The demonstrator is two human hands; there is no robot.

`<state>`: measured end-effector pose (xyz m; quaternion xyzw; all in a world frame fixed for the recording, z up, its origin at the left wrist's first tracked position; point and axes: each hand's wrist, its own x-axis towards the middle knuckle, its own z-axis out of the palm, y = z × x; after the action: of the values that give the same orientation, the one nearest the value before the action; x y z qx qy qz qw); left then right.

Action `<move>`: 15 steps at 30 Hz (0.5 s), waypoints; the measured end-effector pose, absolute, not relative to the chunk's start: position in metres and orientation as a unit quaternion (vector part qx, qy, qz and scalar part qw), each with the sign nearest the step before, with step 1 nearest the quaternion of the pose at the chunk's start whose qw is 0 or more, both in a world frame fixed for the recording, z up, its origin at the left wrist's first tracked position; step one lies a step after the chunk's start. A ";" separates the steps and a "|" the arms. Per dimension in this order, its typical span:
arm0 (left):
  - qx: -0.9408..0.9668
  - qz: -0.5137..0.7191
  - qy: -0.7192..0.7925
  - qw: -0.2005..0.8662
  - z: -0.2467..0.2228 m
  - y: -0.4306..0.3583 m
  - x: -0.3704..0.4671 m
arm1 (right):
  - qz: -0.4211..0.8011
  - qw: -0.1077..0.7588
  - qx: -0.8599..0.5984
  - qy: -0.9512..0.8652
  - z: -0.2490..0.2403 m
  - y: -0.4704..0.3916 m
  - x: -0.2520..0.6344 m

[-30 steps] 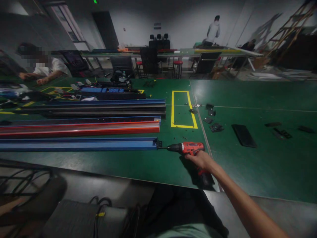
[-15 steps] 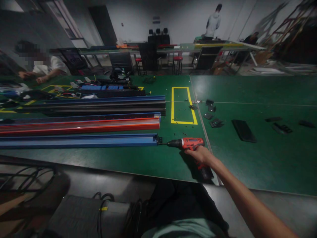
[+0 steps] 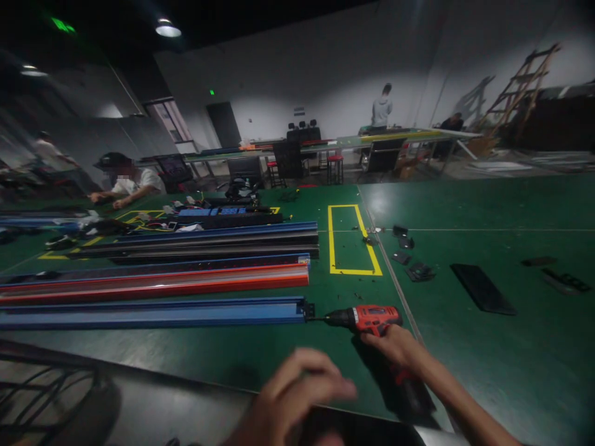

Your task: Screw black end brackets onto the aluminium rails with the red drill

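Gripping a red drill [image 3: 377, 314] in the right hand [image 3: 396, 344], aiming its bit [image 3: 320, 318] left of the grip toward a black fitting [image 3: 310, 311] ending the near blue rail [image 3: 186, 314]; holding a blurred left hand [image 3: 297, 393] with fingers parted, over the green table [image 3: 493, 223].

The left hand [image 3: 297, 390] has come into view at six o'clock, blurred, its fingers loosely curled, apart from the drill [image 3: 376, 317] and at about its seven to eight o'clock. The view has tipped up, so the bench [image 3: 493, 353] sits lower; two ceiling lamps [image 3: 168, 28] now show between ten and eleven o'clock, and another person [image 3: 49, 152] near nine. The pale green cloth at six has dropped out.
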<state>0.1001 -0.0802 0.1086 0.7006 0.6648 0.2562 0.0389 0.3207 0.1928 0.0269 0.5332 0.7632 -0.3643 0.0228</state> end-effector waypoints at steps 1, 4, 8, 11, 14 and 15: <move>0.678 0.238 0.695 0.015 0.101 -0.068 0.078 | -0.361 0.027 0.533 0.765 0.029 0.193 0.321; 0.608 0.199 0.755 -0.145 0.062 -0.048 -0.003 | -0.360 0.042 0.540 0.759 0.033 0.192 0.322; 0.554 0.170 0.797 -0.172 0.004 -0.049 -0.084 | -0.377 0.037 0.541 0.751 0.033 0.192 0.323; 0.556 0.160 0.798 -0.170 -0.018 -0.044 -0.099 | -0.386 0.031 0.536 0.751 0.031 0.192 0.324; 0.548 0.168 0.800 -0.180 -0.028 -0.033 -0.095 | -0.391 0.026 0.534 0.749 0.033 0.191 0.326; 0.542 0.173 0.801 -0.188 -0.030 -0.030 -0.094 | -0.393 0.024 0.535 0.747 0.035 0.190 0.327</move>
<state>-0.0935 -0.0296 -0.0298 0.5417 0.8009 0.1725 -0.1880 0.3267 0.1902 0.0346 0.5351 0.7475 -0.3928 0.0245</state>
